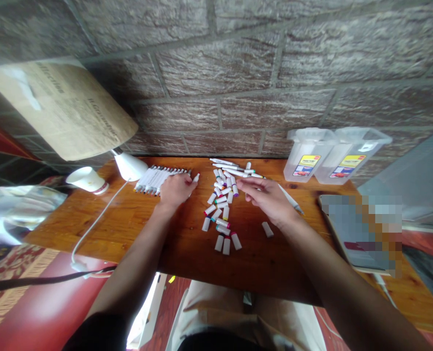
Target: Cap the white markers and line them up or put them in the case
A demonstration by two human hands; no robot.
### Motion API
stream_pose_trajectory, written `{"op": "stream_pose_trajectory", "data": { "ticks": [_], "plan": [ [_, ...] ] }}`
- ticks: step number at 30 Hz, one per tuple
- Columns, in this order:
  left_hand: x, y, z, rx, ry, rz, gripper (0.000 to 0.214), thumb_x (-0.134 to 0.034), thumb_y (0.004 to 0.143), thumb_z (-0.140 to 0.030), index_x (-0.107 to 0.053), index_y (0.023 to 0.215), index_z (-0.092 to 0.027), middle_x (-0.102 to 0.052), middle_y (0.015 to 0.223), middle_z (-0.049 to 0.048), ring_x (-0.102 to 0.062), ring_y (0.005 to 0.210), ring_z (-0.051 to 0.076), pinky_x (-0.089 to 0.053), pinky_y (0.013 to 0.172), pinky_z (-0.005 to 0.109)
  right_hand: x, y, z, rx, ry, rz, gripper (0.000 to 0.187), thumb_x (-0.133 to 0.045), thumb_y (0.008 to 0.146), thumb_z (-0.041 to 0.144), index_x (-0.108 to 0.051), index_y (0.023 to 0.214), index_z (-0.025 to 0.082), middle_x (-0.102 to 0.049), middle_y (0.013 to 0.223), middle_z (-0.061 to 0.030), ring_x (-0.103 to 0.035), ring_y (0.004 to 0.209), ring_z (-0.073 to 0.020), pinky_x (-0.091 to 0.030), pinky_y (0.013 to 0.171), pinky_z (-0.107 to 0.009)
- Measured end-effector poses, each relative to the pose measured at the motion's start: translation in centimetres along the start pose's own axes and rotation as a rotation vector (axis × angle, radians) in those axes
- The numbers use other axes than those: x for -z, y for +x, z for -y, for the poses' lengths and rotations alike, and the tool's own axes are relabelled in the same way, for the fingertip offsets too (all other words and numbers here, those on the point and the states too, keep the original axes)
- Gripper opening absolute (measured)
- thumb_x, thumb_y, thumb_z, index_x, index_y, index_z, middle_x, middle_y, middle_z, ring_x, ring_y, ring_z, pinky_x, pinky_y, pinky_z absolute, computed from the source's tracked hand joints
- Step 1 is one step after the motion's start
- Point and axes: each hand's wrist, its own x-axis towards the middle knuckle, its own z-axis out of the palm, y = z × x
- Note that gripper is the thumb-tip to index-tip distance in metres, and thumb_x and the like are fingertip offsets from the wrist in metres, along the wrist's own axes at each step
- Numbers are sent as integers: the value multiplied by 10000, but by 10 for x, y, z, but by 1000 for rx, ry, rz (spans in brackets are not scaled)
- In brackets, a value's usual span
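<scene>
My left hand (175, 190) rests on the wooden table (136, 219), fingers curled round a white marker (195, 178) whose tip sticks out to the right. It lies beside a neat row of white markers (158, 179). My right hand (267, 197) hovers palm down over a scattered pile of marker caps (222, 204), fingers loosely bent and reaching toward the caps; I cannot see anything in it. Several uncapped markers (233, 170) lie at the far side of the pile. One marker (291, 200) lies under my right wrist.
Two clear plastic containers (326, 155) stand at the back right by the brick wall. A white lamp base (130, 165) with its cable and a paper cup (87, 179) sit at the left. A book (363, 229) lies at the right. A cardboard sheet (63, 107) leans at the left.
</scene>
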Motion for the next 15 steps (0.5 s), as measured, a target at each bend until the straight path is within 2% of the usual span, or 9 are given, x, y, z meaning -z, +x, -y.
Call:
{"op": "stream_pose_trajectory", "data": {
  "ticks": [3, 5, 8, 11, 15],
  "plan": [
    [-1, 2, 4, 41, -4, -27, 293, -579, 876, -511, -750, 938, -282, -787, 1020, 53, -708, 992, 281, -505, 776, 321, 20, 7, 2, 112, -170, -82, 433, -736, 787, 502, -792, 1068, 177, -786, 925, -70, -641, 698, -162, -502, 679, -296],
    [-2, 4, 7, 60, -29, -33, 278, -586, 872, -475, -749, 975, -274, -784, 1045, 68, -707, 1021, 299, -513, 805, 341, 36, 11, 6, 194, -375, -223, 340, -701, 817, 436, -805, 994, 166, -795, 930, -81, -675, 754, -194, -517, 744, -322],
    [-3, 7, 11, 72, -66, -39, 268, -601, 860, -441, -749, 999, -266, -783, 1060, 75, -706, 1048, 305, -519, 844, 350, 59, 15, 10, 194, -729, -322, 269, -661, 840, 367, -818, 928, 167, -802, 931, -90, -708, 818, -228, -508, 809, -341],
    [-2, 8, 11, 66, -78, -49, 259, -612, 854, -432, -750, 994, -265, -785, 1053, 68, -707, 1050, 298, -522, 859, 342, 71, 16, 10, 144, -984, -227, 258, -620, 854, 361, -823, 857, 203, -803, 882, -79, -726, 837, -250, -496, 780, -334],
    [-1, 7, 11, 41, -93, -45, 253, -624, 852, -415, -754, 998, -254, -789, 1036, 62, -712, 1031, 289, -525, 863, 331, 75, 16, 1, 53, -1118, -119, 242, -627, 835, 365, -827, 817, 229, -794, 818, -92, -730, 787, -265, -473, 687, -330]
  ]
}}
